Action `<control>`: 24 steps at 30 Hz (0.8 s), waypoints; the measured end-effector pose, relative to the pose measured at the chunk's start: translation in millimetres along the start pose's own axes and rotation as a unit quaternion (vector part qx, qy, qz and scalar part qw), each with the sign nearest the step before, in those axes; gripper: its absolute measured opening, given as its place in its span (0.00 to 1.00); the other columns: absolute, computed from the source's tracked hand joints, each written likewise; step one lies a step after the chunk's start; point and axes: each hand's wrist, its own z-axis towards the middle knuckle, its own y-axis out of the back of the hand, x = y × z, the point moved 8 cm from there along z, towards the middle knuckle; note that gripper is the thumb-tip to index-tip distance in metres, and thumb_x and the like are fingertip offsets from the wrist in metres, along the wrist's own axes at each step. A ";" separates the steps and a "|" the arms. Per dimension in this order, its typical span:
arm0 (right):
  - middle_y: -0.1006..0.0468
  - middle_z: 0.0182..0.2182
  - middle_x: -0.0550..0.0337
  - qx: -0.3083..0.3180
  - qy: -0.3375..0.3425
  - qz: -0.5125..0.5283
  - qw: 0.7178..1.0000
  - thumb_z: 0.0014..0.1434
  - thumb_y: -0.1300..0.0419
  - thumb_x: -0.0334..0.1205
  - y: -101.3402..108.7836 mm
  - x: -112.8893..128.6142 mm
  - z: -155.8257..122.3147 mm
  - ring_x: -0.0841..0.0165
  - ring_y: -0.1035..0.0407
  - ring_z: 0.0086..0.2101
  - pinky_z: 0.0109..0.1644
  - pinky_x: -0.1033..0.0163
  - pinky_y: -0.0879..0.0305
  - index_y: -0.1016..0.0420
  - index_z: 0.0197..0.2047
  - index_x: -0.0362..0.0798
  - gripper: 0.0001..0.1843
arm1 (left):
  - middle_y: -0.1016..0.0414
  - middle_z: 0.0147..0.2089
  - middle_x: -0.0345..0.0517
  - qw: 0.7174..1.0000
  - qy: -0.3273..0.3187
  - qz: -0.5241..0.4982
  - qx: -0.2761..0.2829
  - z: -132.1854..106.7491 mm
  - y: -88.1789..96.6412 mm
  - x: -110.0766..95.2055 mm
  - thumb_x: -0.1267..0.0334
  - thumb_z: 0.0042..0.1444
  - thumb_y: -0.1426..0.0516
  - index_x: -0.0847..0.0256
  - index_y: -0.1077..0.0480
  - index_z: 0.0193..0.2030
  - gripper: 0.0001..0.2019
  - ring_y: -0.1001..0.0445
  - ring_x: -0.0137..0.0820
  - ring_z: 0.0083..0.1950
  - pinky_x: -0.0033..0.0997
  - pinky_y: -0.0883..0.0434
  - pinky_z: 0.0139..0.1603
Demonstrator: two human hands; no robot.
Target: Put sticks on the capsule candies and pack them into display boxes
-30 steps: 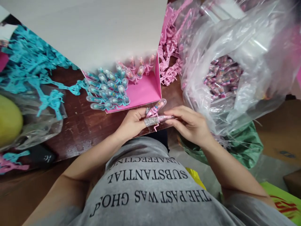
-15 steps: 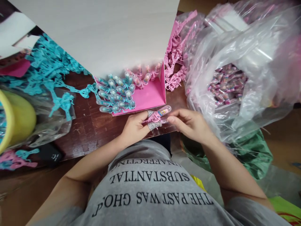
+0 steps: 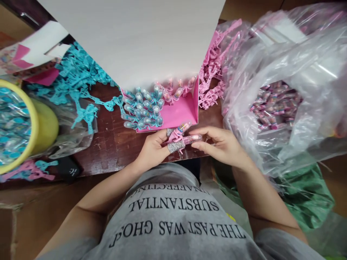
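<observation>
1. The left hand (image 3: pixel 153 150) is curled shut around a pink holder (image 3: pixel 176 135), held just in front of the near edge of the pink box (image 3: pixel 176 112). A grey speckled sleeve (image 3: pixel 175 146) is worn on one finger of that hand.
2. A clear tube (image 3: pixel 193 138) is pinched between the thumb and fingertips of the right hand (image 3: pixel 221 146). Its far end is pressed up against the pink holder, so both hands meet near the box's near-right corner.
3. A second capsule (image 3: pixel 183 127) with colourful bits inside is seen on the holder, tipped toward the box.
4. Inside the box, blue-based capsules (image 3: pixel 143 110) are packed in rows on the left and a few pink ones (image 3: pixel 173 92) at the back. The back is covered by a big white flap (image 3: pixel 135 39).
5. Left of the box, a heap of blue plastic pieces (image 3: pixel 78 79) is spread over the wooden table (image 3: pixel 114 144), and further left a yellow bowl (image 3: pixel 45 126) is parked.
6. Right of the box, pink plastic pieces (image 3: pixel 214 72) are piled up. Beyond them, a clear plastic bag (image 3: pixel 284 54) is stuffed with small pink packets (image 3: pixel 273 104).
</observation>
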 end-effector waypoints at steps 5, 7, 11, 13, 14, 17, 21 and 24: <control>0.13 0.45 0.57 -0.007 -0.013 0.011 1.000 0.65 0.28 0.50 1.8 -5.7 -1.5 0.71 0.22 0.33 0.37 0.65 0.25 0.17 0.54 0.51 0.18 | 0.13 0.57 0.49 1.000 0.002 0.019 0.002 1.7 -0.9 5.5 0.54 0.60 0.30 0.57 0.19 0.53 0.17 0.15 0.38 0.55 0.40 0.19 0.60; 0.14 0.48 0.56 0.000 -0.024 0.060 0.998 0.63 0.26 0.50 -1.6 -9.1 -3.1 0.72 0.23 0.33 0.34 0.66 0.25 0.20 0.60 0.52 0.25 | 0.14 0.59 0.50 0.999 -0.008 0.030 0.014 0.9 -5.7 5.4 0.54 0.62 0.31 0.57 0.20 0.54 0.17 0.15 0.39 0.57 0.41 0.19 0.62; 0.15 0.47 0.57 0.027 -0.047 0.128 0.990 0.59 0.24 0.49 -15.5 -12.2 -3.0 0.68 0.20 0.37 0.36 0.63 0.20 0.22 0.58 0.53 0.27 | 0.16 0.60 0.55 0.996 -0.038 0.064 0.058 -7.5 -18.5 -1.5 0.56 0.68 0.36 0.57 0.30 0.65 0.22 0.15 0.40 0.58 0.42 0.19 0.61; 0.16 0.39 0.60 0.005 -0.070 0.108 0.992 0.62 0.26 0.51 -10.1 -16.0 1.3 0.70 0.24 0.30 0.29 0.64 0.23 0.20 0.52 0.53 0.19 | 0.17 0.60 0.58 0.985 -0.060 0.151 0.050 -9.5 -12.0 -11.8 0.53 0.67 0.34 0.57 0.35 0.69 0.28 0.15 0.42 0.57 0.43 0.19 0.60; 0.17 0.36 0.61 -0.020 -0.074 0.092 0.993 0.63 0.27 0.52 -2.0 -17.3 5.5 0.71 0.26 0.27 0.26 0.64 0.26 0.19 0.50 0.53 0.17 | 0.18 0.62 0.59 0.973 -0.084 0.216 0.025 -8.4 -3.1 -21.5 0.51 0.65 0.32 0.57 0.36 0.69 0.31 0.16 0.45 0.59 0.46 0.20 0.62; 0.16 0.38 0.59 -0.099 -0.030 0.008 0.995 0.64 0.28 0.54 27.7 -10.3 26.0 0.68 0.24 0.30 0.31 0.60 0.22 0.18 0.46 0.54 0.15 | 0.24 0.69 0.63 0.898 -0.200 0.386 -0.066 0.8 26.7 -65.1 0.47 0.62 0.30 0.57 0.32 0.65 0.31 0.25 0.54 0.71 0.56 0.30 0.74; 0.15 0.44 0.56 -0.123 0.030 -0.074 0.989 0.64 0.28 0.56 34.5 17.2 53.7 0.60 0.19 0.45 0.49 0.52 0.18 0.18 0.47 0.53 0.17 | 0.28 0.73 0.58 0.822 -0.329 0.461 -0.060 18.5 30.8 -106.0 0.52 0.71 0.39 0.55 0.30 0.61 0.16 0.30 0.49 0.75 0.53 0.35 0.76; 0.17 0.44 0.57 -0.142 0.021 -0.035 0.989 0.65 0.30 0.57 29.7 41.0 55.2 0.61 0.19 0.44 0.42 0.57 0.18 0.20 0.50 0.54 0.18 | 0.22 0.66 0.58 0.798 -0.345 0.492 -0.051 26.6 20.4 -111.2 0.53 0.72 0.41 0.58 0.29 0.54 0.12 0.24 0.49 0.69 0.51 0.30 0.70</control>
